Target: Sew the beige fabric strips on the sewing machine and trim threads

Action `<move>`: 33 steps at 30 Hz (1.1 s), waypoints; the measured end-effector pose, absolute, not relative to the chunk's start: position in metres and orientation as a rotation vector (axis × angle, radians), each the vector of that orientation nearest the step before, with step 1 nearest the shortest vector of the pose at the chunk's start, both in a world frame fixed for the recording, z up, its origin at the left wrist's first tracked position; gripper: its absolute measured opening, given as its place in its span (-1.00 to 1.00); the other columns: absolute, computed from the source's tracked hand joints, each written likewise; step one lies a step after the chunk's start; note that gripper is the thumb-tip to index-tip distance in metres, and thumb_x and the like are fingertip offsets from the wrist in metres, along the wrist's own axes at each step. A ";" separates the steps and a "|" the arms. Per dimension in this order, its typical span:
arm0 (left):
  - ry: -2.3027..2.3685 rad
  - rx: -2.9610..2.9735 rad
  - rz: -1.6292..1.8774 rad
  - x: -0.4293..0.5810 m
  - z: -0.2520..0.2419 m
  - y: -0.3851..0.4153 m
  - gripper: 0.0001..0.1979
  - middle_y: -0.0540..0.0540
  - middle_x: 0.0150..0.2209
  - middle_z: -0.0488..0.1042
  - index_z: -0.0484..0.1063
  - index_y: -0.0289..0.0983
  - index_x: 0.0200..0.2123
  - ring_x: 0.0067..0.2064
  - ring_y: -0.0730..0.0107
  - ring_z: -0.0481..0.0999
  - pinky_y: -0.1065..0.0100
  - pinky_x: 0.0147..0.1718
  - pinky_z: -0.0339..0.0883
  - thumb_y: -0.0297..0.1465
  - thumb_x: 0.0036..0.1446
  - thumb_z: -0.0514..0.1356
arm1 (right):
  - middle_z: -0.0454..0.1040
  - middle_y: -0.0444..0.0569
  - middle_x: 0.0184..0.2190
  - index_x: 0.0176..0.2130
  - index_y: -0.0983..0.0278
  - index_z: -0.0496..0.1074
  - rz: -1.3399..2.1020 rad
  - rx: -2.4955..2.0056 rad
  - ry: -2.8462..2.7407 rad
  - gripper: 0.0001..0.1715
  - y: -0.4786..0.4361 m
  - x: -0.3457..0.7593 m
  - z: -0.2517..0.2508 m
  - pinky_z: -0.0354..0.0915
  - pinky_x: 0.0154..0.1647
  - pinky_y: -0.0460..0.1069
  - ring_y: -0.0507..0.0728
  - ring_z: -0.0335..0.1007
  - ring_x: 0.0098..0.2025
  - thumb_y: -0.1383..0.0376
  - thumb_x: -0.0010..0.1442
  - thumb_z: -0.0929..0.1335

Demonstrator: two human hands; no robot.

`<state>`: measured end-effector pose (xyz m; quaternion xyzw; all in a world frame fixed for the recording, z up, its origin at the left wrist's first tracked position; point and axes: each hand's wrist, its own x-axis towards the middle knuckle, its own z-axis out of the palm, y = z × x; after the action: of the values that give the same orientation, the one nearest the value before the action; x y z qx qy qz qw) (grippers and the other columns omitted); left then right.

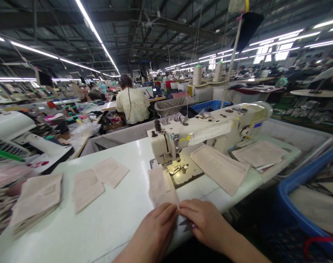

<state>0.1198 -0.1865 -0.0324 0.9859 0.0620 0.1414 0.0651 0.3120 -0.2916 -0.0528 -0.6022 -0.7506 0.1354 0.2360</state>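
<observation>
A beige fabric piece (158, 188) with a small stitched tab lies on the pale table, its far end at the needle area of the sewing machine (162, 146). My left hand (155, 228) pinches the near end of this piece between closed fingers. Close beside it, the fingertips of my right hand (206, 221) pinch the piece's right corner. Under my right fingers shows a pointed metal blade (184, 223), which looks like thread snips; its handle is mostly hidden in the palm.
Two loose beige pieces (88, 186) and a stack of them (37, 201) lie to the left. More beige panels (219, 166) rest right of the needle. A blue basket (285, 193) stands at the right edge, a white fan (11, 126) at left. A person (133, 100) sits ahead.
</observation>
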 end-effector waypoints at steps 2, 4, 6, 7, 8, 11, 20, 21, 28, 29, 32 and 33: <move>0.191 2.950 0.413 0.123 -0.028 -0.184 -0.70 -0.25 -0.02 0.51 0.37 -0.37 0.05 -0.02 0.16 0.51 0.20 -0.01 0.52 -0.55 0.29 0.04 | 0.49 -0.07 -0.04 -0.04 0.20 0.42 0.349 -1.656 -2.067 -0.54 -0.286 0.313 -0.051 0.30 -0.09 0.02 0.17 0.39 -0.05 0.51 0.07 0.27; 0.190 2.943 0.416 0.125 -0.026 -0.181 -0.73 -0.25 -0.04 0.52 0.39 -0.36 0.02 -0.05 0.16 0.52 0.18 -0.03 0.53 -0.53 0.30 0.03 | 0.50 -0.07 -0.07 -0.07 0.21 0.42 0.322 -1.658 -2.078 -0.58 -0.280 0.314 -0.050 0.31 -0.10 0.01 0.16 0.39 -0.07 0.50 0.09 0.28; 0.175 2.945 0.437 0.127 -0.025 -0.176 -0.74 -0.26 -0.05 0.52 0.40 -0.37 0.01 -0.06 0.15 0.52 0.17 -0.05 0.53 -0.53 0.31 0.02 | 0.50 -0.07 -0.09 -0.10 0.22 0.43 0.303 -1.657 -2.085 -0.61 -0.275 0.315 -0.048 0.31 -0.08 -0.01 0.15 0.39 -0.07 0.51 0.09 0.28; 0.170 2.942 0.445 0.128 -0.025 -0.174 -0.73 -0.26 -0.05 0.52 0.40 -0.37 0.01 -0.06 0.15 0.51 0.17 -0.06 0.53 -0.53 0.31 0.02 | 0.50 -0.07 -0.10 -0.10 0.22 0.43 0.298 -1.656 -2.085 -0.62 -0.272 0.316 -0.048 0.31 -0.07 -0.01 0.15 0.40 -0.06 0.51 0.09 0.28; 0.171 2.937 0.447 0.129 -0.026 -0.171 -0.73 -0.26 -0.05 0.52 0.40 -0.37 0.02 -0.06 0.15 0.51 0.17 -0.06 0.53 -0.53 0.31 0.02 | 0.50 -0.06 -0.10 -0.10 0.23 0.44 0.293 -1.656 -2.082 -0.61 -0.270 0.317 -0.047 0.30 -0.05 -0.02 0.14 0.40 -0.05 0.51 0.09 0.28; 0.185 2.922 0.444 0.132 -0.026 -0.163 -0.73 -0.23 -0.05 0.52 0.40 -0.34 0.02 -0.05 0.16 0.51 0.17 -0.06 0.53 -0.51 0.33 0.01 | 0.50 -0.05 -0.07 -0.09 0.23 0.45 0.269 -1.661 -2.073 -0.60 -0.263 0.319 -0.045 0.29 0.00 -0.02 0.14 0.39 -0.02 0.52 0.10 0.28; 0.245 2.933 0.375 0.137 -0.026 -0.140 -0.74 -0.21 -0.01 0.51 0.43 -0.31 -0.02 -0.01 0.15 0.49 0.15 -0.02 0.49 -0.47 0.34 -0.01 | 0.49 -0.10 -0.12 -0.16 0.23 0.48 0.068 -1.947 -1.837 -0.67 -0.258 0.337 -0.034 0.31 -0.17 -0.04 0.13 0.46 -0.14 0.53 0.13 0.30; 0.249 2.927 0.357 0.138 -0.025 -0.137 -0.74 -0.21 -0.01 0.51 0.43 -0.30 -0.03 0.00 0.15 0.48 0.15 -0.01 0.49 -0.47 0.35 -0.01 | 0.49 -0.10 -0.13 -0.16 0.23 0.48 0.020 -2.018 -1.770 -0.69 -0.259 0.342 -0.033 0.30 -0.19 -0.04 0.12 0.47 -0.16 0.52 0.16 0.30; 0.261 2.929 0.375 0.139 -0.025 -0.121 -0.70 -0.22 0.03 0.49 0.41 -0.31 0.04 0.05 0.15 0.47 0.14 0.03 0.46 -0.45 0.34 0.00 | 0.45 -0.05 -0.13 -0.09 0.25 0.47 -0.263 -2.454 -1.444 -0.81 -0.264 0.374 -0.023 0.27 -0.38 -0.02 0.13 0.52 -0.29 0.27 0.27 0.38; 0.266 2.928 0.380 0.139 -0.025 -0.118 -0.70 -0.22 0.02 0.50 0.42 -0.31 0.05 0.05 0.15 0.47 0.14 0.03 0.46 -0.45 0.33 0.00 | 0.44 -0.04 -0.13 -0.10 0.27 0.46 -0.274 -2.489 -1.425 -0.80 -0.264 0.378 -0.023 0.27 -0.39 -0.02 0.13 0.52 -0.30 0.27 0.26 0.39; 0.278 2.918 0.400 0.140 -0.024 -0.112 -0.70 -0.22 0.00 0.51 0.44 -0.29 0.03 0.03 0.15 0.49 0.13 0.01 0.47 -0.45 0.33 0.00 | 0.44 -0.05 -0.14 -0.13 0.28 0.46 -0.291 -2.523 -1.413 -0.84 -0.265 0.384 -0.024 0.26 -0.41 -0.01 0.13 0.53 -0.32 0.29 0.27 0.38; 0.283 2.913 0.414 0.141 -0.024 -0.110 -0.70 -0.22 0.00 0.52 0.44 -0.28 0.02 0.02 0.16 0.50 0.14 0.01 0.48 -0.44 0.33 0.00 | 0.45 -0.06 -0.15 -0.15 0.27 0.46 -0.295 -2.520 -1.416 -0.87 -0.265 0.385 -0.025 0.25 -0.42 -0.01 0.13 0.53 -0.32 0.30 0.28 0.37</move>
<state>0.1406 -0.1097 -0.0240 0.9813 0.0954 0.1393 0.0928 0.3847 -0.2648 -0.0250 -0.8613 -0.4839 -0.1010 0.1176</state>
